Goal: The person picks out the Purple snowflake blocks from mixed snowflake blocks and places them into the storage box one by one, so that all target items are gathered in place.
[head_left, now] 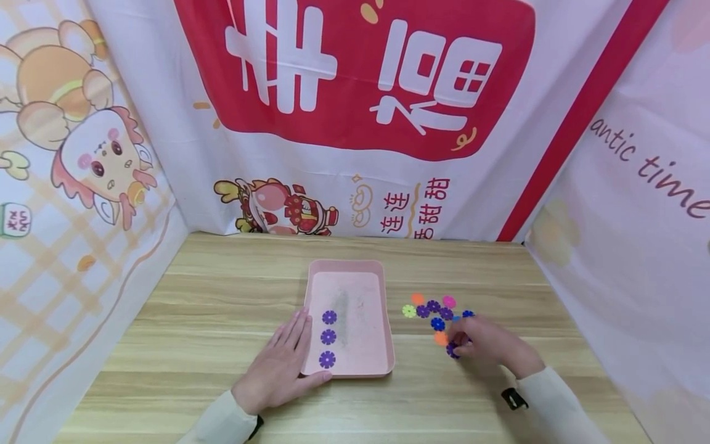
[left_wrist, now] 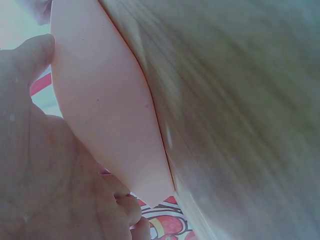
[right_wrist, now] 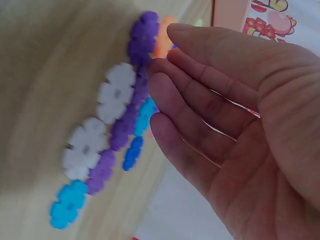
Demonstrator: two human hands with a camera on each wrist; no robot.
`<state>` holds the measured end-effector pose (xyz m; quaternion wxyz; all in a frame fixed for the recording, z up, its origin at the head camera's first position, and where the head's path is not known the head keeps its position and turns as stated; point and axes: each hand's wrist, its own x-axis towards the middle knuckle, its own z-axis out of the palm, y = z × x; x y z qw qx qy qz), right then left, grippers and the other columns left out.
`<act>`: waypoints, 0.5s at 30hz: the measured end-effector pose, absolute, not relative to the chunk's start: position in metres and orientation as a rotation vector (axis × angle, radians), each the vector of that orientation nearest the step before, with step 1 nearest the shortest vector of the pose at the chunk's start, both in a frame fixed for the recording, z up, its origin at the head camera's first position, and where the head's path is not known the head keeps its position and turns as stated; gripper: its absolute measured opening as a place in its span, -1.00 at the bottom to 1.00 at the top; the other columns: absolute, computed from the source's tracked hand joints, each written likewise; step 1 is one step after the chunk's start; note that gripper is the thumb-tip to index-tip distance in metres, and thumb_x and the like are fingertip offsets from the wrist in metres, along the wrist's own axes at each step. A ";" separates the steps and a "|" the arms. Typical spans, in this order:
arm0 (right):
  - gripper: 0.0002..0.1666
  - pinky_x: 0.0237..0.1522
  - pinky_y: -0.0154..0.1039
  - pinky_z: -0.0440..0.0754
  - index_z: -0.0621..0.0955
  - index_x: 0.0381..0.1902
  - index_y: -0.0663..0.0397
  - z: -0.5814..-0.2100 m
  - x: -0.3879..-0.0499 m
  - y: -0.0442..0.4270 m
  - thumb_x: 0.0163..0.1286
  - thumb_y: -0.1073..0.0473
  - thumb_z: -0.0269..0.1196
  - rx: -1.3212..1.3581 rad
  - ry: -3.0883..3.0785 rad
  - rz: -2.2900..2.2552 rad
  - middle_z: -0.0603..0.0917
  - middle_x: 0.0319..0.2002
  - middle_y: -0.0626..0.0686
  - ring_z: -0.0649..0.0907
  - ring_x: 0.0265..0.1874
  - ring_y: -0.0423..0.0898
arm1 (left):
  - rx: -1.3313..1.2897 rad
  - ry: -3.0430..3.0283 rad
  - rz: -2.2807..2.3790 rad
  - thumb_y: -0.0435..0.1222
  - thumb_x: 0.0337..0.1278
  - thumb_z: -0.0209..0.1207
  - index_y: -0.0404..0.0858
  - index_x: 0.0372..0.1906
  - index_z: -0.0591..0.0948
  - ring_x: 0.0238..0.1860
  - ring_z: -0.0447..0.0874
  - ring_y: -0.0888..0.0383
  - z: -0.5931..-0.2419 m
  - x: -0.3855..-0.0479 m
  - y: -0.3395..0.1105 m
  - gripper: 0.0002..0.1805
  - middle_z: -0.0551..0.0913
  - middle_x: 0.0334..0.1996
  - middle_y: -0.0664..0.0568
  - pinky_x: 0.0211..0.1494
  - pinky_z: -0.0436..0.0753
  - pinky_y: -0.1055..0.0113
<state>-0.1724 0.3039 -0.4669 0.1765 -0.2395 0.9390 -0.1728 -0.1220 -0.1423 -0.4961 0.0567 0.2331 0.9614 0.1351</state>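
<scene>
My left hand (head_left: 277,373) rests against the left side of a pink tray (head_left: 360,283), fingers straight along its edge and thumb at the front corner. Three purple snowflake discs (head_left: 328,337) lie in a column in the tray's left part. My right hand (head_left: 493,345) reaches over loose snowflake discs on the table. Its bent fingertips are beside a dark purple disc (right_wrist: 142,39). In the right wrist view, thumb and fingers stand apart with nothing visible between them. White discs (right_wrist: 116,93) and a light blue disc (right_wrist: 68,204) lie nearby, partly hidden by the hand in the head view.
Right of the tray are a yellow-green disc (head_left: 408,311), a pink disc (head_left: 449,301), a blue disc (head_left: 437,324) and orange discs (head_left: 441,338). The wooden table (head_left: 233,277) meets a printed cloth (head_left: 355,185) at the back and cloths at both sides.
</scene>
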 end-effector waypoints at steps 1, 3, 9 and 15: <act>-0.80 -0.14 -0.21 0.79 0.78 -0.08 -0.01 -0.469 -0.172 0.304 0.34 0.23 0.49 -0.658 2.659 -0.499 0.78 -0.23 -0.14 0.69 -0.26 -0.27 | 0.703 2.915 0.409 0.47 0.36 -0.03 -0.41 0.69 0.00 0.75 -0.15 -0.22 -0.496 -0.122 -0.142 0.23 -0.12 0.73 -0.26 0.75 0.07 -0.19; -0.80 -0.14 -0.21 0.78 0.78 -0.09 -0.02 -0.473 -0.171 0.304 0.34 0.23 0.48 -0.624 2.665 -0.509 0.78 -0.23 -0.15 0.68 -0.27 -0.27 | 0.697 2.913 0.410 0.47 0.35 -0.03 -0.40 0.69 0.00 0.75 -0.16 -0.22 -0.496 -0.122 -0.142 0.23 -0.12 0.74 -0.26 0.75 0.07 -0.19; -0.79 -0.18 -0.27 0.77 0.78 -0.11 -0.04 -0.481 -0.172 0.304 0.30 0.21 0.52 -0.620 2.692 -0.504 0.77 -0.24 -0.15 0.69 -0.28 -0.25 | 0.702 2.916 0.421 0.46 0.36 -0.02 -0.42 0.69 0.00 0.75 -0.17 -0.22 -0.497 -0.122 -0.142 0.23 -0.13 0.73 -0.28 0.75 0.07 -0.19; -0.78 -0.23 -0.31 0.72 0.75 -0.17 -0.11 -0.484 -0.172 0.306 0.26 0.18 0.56 -0.513 2.669 -0.532 0.73 -0.29 -0.18 0.64 -0.31 -0.24 | 0.719 2.919 0.412 0.44 0.37 -0.01 -0.43 0.69 -0.01 0.75 -0.18 -0.22 -0.498 -0.123 -0.143 0.22 -0.14 0.73 -0.29 0.75 0.07 -0.19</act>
